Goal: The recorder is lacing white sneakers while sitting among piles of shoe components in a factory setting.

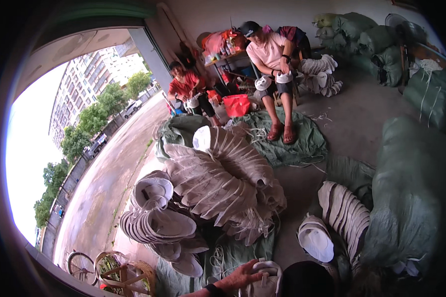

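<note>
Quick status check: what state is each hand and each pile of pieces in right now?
Left hand: fingers spread, resting on a white piece.
Right hand: not visible.
Big nested stack: fanned, leaning on green cloth.
Right stack: lying in a row.
Green sack: full, closed.

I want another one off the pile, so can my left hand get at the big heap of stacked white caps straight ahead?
Probably yes: the left hand rests on a white cap, and nothing stands between it and the heap.
</note>
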`<state>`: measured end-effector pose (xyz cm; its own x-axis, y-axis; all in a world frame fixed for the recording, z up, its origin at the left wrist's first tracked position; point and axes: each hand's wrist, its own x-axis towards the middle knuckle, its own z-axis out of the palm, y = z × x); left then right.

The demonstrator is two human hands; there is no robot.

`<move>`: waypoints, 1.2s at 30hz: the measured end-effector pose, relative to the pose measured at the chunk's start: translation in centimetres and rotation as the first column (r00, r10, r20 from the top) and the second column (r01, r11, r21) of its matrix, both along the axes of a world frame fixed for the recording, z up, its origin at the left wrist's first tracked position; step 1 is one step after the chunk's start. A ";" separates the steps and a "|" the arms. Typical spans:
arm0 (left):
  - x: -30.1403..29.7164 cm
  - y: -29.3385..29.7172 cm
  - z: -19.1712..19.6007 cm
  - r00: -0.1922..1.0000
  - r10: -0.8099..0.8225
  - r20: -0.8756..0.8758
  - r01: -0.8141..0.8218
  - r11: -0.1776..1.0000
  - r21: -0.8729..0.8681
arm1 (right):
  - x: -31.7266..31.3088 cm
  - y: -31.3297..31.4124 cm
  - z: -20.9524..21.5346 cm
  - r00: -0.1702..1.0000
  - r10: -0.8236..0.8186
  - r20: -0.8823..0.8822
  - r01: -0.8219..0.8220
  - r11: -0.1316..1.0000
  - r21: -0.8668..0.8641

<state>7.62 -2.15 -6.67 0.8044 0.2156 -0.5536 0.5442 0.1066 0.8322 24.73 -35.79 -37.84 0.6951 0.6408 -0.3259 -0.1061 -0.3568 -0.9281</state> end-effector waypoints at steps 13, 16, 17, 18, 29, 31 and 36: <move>0.4 0.6 -0.8 0.998 0.052 0.024 -0.053 0.997 0.060 | 0.9 -0.8 3.8 0.988 0.057 0.146 -0.052 0.998 -0.034; -0.5 0.3 -1.7 0.991 0.101 0.082 -0.106 0.993 0.058 | 0.9 -1.5 5.4 0.975 0.054 0.214 -0.052 0.999 -0.013; -0.9 -0.3 -1.9 0.990 0.094 0.101 -0.101 0.993 0.061 | 0.7 -2.1 6.2 0.971 0.048 0.236 -0.048 0.999 -0.009; -0.7 -0.2 -1.6 0.990 0.085 0.110 -0.091 0.995 0.050 | 1.3 -1.8 7.0 0.962 0.037 0.269 -0.041 0.999 0.009; -0.7 -0.1 -2.1 0.996 -0.037 0.080 0.011 0.951 0.308 | 3.5 0.0 19.1 0.870 -0.071 0.487 -0.040 0.976 0.214; -0.8 0.1 -3.5 0.978 -0.055 0.199 -0.015 0.943 0.333 | 0.6 0.4 27.0 0.997 -0.003 0.073 -0.017 0.963 0.268; 0.8 0.5 -5.0 0.957 -0.146 0.252 0.005 0.873 0.488 | -1.4 0.8 30.5 0.973 0.148 0.179 -0.183 0.963 0.196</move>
<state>8.45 -1.69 -11.68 0.9318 0.3286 -0.1543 0.2785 -0.3742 0.8845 23.33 -35.02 -7.36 0.6056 0.7931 -0.0644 0.0950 -0.1524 -0.9837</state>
